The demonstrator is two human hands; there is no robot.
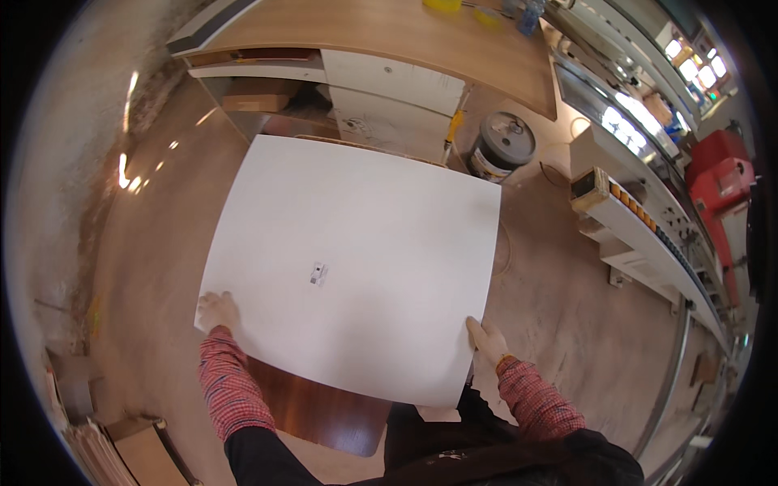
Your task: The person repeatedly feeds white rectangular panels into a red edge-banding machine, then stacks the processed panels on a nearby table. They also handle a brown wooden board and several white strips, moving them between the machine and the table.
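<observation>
A large white panel [377, 231] lies broadly face up before me, with a small printed label [318, 274] stuck left of its middle. My gloved left hand [219, 311] rests on the panel's near left corner, fingers spread over its face. At the right edge my gloved right hand [489, 340] grips the panel, thumb on top and the other fingers hidden below. Under the near left side shows a dark reddish-brown wood-grain board [322, 404]. What else supports the panel is hidden beneath it.
Beyond the panel stands a wood-topped desk [377, 30] with white drawers [395, 100]. A lidded grey bucket [501, 146] sits on the floor beside it. Along the right runs a long machine [644, 225] with a roller rail. Flat boards [97, 452] lean at lower left.
</observation>
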